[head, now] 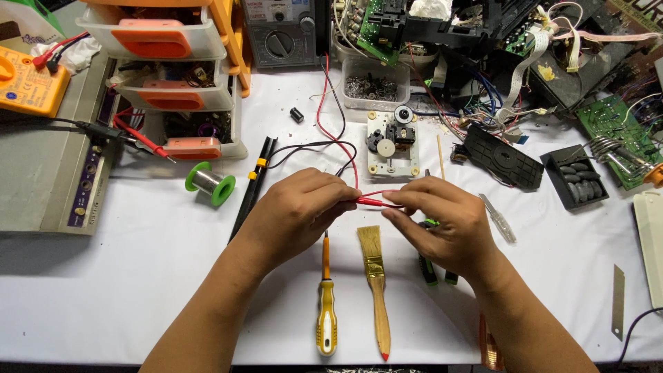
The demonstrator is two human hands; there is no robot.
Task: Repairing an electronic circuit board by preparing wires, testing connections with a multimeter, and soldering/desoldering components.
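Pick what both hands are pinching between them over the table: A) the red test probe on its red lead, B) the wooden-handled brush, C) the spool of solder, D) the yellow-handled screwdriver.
A: the left hand and right hand meet on the red test probe, while the brush and the yellow-handled screwdriver lie untouched on the white table below, and the solder spool sits off to the left.
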